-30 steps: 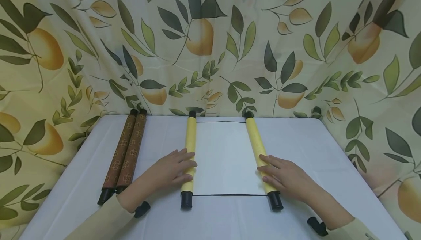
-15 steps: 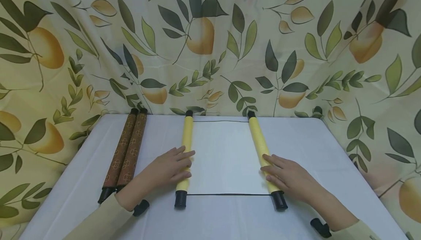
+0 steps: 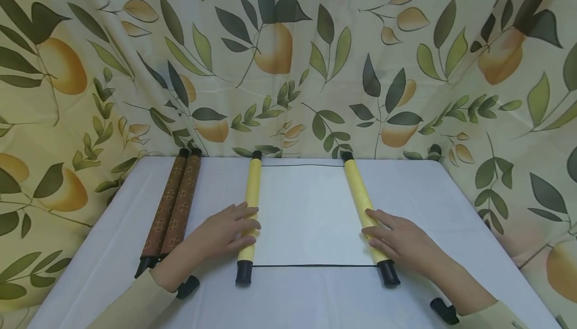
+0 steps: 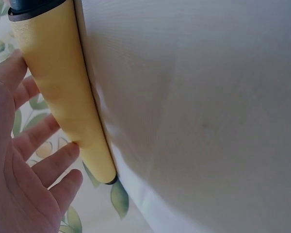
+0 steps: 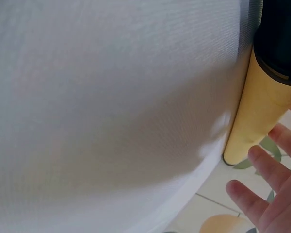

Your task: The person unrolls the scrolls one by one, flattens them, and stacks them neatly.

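A yellow scroll lies partly unrolled on the table, its blank white sheet [image 3: 306, 214] spread between two rolled ends with black knobs. My left hand [image 3: 227, 231] rests on the left yellow roll [image 3: 253, 184], fingers fairly straight across it. On the right yellow roll [image 3: 358, 184] lies my right hand [image 3: 401, 239], its fingers also extended. In the left wrist view, the left fingertips touch the side of the yellow roll [image 4: 63, 82]. The right wrist view has the right fingers [image 5: 266, 167] spread beside the other yellow roll [image 5: 254, 107].
Two brown patterned scrolls [image 3: 182, 201] with black ends lie side by side at the left, partly behind the left forearm. A white cloth covers the table [image 3: 306, 299]. Behind the table hangs a curtain [image 3: 288, 68] printed with fruit and leaves. Each wrist wears a black camera [image 3: 444, 311].
Both hands have moved apart, the left leftward and the right rightward, and the yellow rolls have gone with them. More of the white sheet shows between the rolls.
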`<action>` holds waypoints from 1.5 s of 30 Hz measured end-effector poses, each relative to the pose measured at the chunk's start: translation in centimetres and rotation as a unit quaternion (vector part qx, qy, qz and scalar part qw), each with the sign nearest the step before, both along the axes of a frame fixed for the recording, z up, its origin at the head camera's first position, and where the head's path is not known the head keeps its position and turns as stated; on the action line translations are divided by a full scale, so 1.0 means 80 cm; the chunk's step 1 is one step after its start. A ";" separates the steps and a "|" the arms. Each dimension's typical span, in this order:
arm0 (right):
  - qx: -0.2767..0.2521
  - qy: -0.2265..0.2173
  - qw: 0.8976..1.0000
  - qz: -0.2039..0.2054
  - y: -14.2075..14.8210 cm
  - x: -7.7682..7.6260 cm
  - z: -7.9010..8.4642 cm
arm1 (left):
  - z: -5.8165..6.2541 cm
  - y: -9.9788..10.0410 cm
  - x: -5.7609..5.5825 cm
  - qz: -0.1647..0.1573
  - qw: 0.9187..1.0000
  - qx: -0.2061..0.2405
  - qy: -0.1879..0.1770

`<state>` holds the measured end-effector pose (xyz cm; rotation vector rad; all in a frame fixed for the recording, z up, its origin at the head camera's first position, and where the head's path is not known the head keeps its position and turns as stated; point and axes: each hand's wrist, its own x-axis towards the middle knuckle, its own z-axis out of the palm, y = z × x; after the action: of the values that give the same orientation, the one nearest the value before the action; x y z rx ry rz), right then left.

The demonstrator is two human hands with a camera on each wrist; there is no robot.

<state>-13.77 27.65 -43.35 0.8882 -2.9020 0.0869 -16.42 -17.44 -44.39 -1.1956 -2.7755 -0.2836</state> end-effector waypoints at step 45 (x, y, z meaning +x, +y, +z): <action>0.020 0.006 0.999 -0.032 0.019 0.005 0.001 | -0.001 -0.039 0.002 0.010 0.999 0.012 0.028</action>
<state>-13.37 29.18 -43.25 0.7994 -2.9282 0.0183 -16.23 -20.56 -44.49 -1.1525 -2.7266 -0.2782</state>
